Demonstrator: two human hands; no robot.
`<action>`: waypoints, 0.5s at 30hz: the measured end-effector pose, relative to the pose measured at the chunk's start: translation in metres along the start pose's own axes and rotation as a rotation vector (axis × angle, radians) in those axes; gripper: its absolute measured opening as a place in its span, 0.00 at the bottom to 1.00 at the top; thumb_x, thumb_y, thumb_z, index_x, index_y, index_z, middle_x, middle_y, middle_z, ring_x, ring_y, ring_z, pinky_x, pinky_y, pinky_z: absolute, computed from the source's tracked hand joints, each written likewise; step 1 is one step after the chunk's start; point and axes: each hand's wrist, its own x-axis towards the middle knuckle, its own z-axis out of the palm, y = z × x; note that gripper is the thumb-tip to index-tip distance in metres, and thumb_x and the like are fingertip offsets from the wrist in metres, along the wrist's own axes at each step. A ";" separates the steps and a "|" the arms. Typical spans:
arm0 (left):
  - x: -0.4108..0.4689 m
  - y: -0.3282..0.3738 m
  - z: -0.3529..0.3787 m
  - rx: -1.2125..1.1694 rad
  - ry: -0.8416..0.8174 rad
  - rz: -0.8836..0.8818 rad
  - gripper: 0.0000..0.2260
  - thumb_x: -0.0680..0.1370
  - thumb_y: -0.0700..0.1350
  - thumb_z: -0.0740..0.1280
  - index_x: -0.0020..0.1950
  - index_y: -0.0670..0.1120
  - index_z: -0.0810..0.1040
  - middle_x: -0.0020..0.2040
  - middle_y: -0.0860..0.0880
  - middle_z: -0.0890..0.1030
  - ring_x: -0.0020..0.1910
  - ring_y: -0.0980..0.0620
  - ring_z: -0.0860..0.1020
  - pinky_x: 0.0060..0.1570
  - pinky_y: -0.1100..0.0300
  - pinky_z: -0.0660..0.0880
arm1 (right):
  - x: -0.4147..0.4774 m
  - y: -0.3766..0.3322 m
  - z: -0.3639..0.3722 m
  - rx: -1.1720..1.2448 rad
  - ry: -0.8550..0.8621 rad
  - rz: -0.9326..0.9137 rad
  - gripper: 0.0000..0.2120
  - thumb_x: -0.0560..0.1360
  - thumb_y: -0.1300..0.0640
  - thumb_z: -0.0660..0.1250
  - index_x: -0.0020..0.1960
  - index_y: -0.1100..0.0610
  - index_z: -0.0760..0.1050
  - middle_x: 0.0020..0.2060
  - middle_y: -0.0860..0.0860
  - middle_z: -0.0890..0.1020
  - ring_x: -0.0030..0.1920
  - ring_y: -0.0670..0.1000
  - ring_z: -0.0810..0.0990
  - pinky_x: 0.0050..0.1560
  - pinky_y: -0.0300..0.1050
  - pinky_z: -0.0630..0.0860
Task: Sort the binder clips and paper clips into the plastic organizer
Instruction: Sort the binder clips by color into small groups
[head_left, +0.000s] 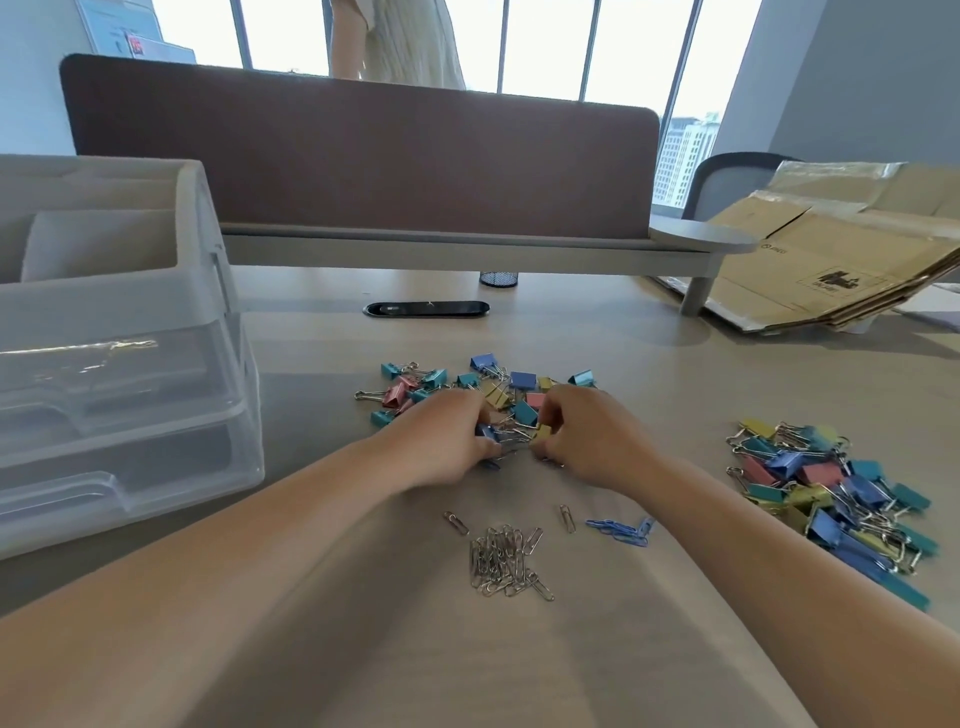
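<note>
Where the small binder clips (467, 387) lie scattered at the middle of the desk (675, 374), both hands work at the near edge of the pile. The left hand (441, 441) has its fingers curled round a blue clip (487, 432), and the right hand (587, 441) pinches a yellow clip (543, 432) between thumb and fingers. The two hands sit close together, almost touching, with silver wire handles crossing between the two clips. Whether the clips are hooked to each other cannot be told. Behind the fingers the pile mixes teal, pink, blue and yellow clips.

Nearer the person, between the forearms, a heap of silver paper clips (506, 561) rests on the desk, with two loose ones (456, 522) just beyond it. A small bunch of blue paper clips (621, 529) lies to its right. Well apart on the right is a second pile of larger binder clips (831, 488) in the same colours.

The organizer (119, 332) stands on the left of the desk, apart from both hands. It is cloudy clear plastic, with open compartments on top and two drawers below, both pushed in. Something glints in the upper drawer (104, 358), but its contents cannot be made out.

Farther back are a black cable slot (426, 309), a brown divider (363, 150) and flattened cardboard (831, 260) on the right. A person (405, 41) stands beyond the divider by the windows.
</note>
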 end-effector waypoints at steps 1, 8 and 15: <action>-0.002 -0.001 -0.001 0.002 0.012 -0.006 0.13 0.78 0.52 0.68 0.59 0.47 0.75 0.53 0.51 0.78 0.48 0.53 0.77 0.47 0.59 0.73 | -0.001 0.001 -0.001 0.028 0.004 -0.001 0.05 0.74 0.56 0.70 0.44 0.54 0.74 0.38 0.46 0.77 0.42 0.49 0.76 0.31 0.38 0.65; -0.009 -0.012 -0.008 0.011 0.106 -0.019 0.11 0.80 0.46 0.63 0.60 0.47 0.78 0.55 0.49 0.80 0.48 0.51 0.77 0.46 0.59 0.72 | -0.003 0.002 -0.004 0.183 0.060 0.000 0.04 0.75 0.54 0.71 0.47 0.51 0.76 0.40 0.44 0.78 0.41 0.47 0.75 0.35 0.39 0.67; -0.029 -0.025 -0.024 0.038 0.113 -0.045 0.11 0.81 0.46 0.62 0.61 0.46 0.77 0.54 0.49 0.76 0.48 0.51 0.73 0.44 0.59 0.66 | -0.008 -0.021 0.000 0.156 0.021 -0.044 0.04 0.78 0.56 0.67 0.51 0.51 0.80 0.43 0.45 0.81 0.45 0.48 0.78 0.41 0.41 0.74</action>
